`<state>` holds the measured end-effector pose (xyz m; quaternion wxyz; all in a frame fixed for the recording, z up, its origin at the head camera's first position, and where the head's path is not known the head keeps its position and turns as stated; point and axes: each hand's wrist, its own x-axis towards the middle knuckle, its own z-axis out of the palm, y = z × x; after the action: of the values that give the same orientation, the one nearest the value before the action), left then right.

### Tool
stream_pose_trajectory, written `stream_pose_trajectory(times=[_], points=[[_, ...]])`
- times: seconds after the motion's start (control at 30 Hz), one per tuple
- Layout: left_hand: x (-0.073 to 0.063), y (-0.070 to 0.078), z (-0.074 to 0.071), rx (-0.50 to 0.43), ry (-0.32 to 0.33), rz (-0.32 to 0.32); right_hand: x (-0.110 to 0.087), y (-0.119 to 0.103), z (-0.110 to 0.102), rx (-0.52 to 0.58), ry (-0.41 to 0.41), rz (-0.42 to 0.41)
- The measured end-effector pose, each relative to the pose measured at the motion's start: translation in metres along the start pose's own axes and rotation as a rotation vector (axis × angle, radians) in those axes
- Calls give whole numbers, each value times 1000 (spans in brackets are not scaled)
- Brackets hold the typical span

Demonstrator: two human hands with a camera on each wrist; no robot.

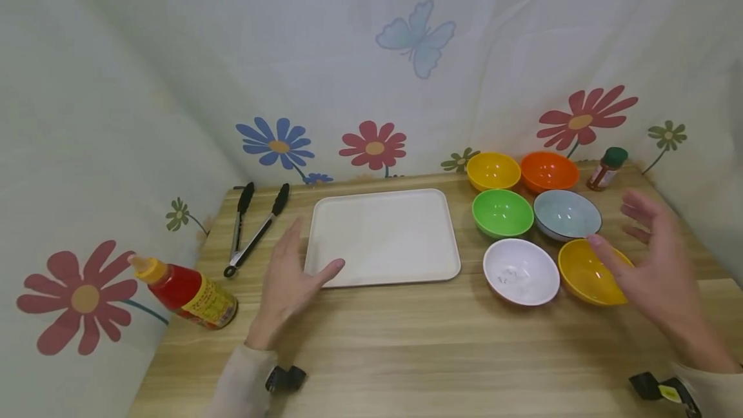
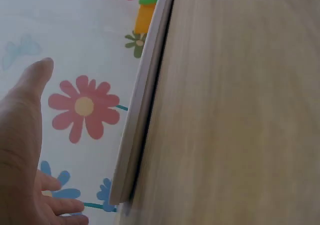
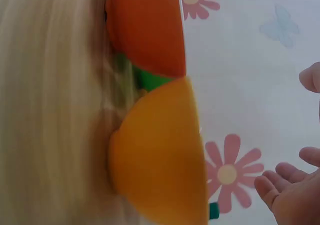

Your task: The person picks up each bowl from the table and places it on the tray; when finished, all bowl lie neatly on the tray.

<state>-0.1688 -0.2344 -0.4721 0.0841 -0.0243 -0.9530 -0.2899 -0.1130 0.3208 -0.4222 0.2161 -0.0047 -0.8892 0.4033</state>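
My left hand (image 1: 288, 286) hovers by the front left corner of a white rectangular tray (image 1: 383, 237), thumb spread from straight fingers, holding nothing. In the left wrist view the tray's side wall (image 2: 137, 115) stands apart from the hand. My right hand (image 1: 664, 269), also holding nothing, is over the right side of a yellow bowl (image 1: 586, 276). Its fingers are loosely extended, and in the right wrist view they are clear of that bowl's rim. To the left of the yellow bowl sits a white-lined bowl (image 1: 521, 273); its outside looks orange-red (image 3: 150, 30).
Behind are a green bowl (image 1: 502, 213), a grey-blue bowl (image 1: 567, 215), a smaller yellow bowl (image 1: 493, 171) and an orange bowl (image 1: 549, 171). A green-capped spice jar (image 1: 607, 169) stands back right. Spread tongs (image 1: 255, 240) and a red sauce bottle (image 1: 188, 294) are at left.
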Motion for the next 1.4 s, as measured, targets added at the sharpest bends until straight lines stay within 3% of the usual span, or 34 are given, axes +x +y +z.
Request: stream_pose_trajectory(times=[0.17,0.33,0.57,0.8,1.4], points=[[2,-15,2,-68,-53,-30,-10,22,-6,59,29,30],[2,-22,6,-77,-72,-42,-18,38,-8,74,-1,101],[2,-33,11,-43,-72,24,-30,56,-4,55,-77,193],[0,-43,15,-37,-56,81,-44,71,-6,113,-131,267],[-6,-55,11,-76,-35,123,-42,98,1,223,-339,138]])
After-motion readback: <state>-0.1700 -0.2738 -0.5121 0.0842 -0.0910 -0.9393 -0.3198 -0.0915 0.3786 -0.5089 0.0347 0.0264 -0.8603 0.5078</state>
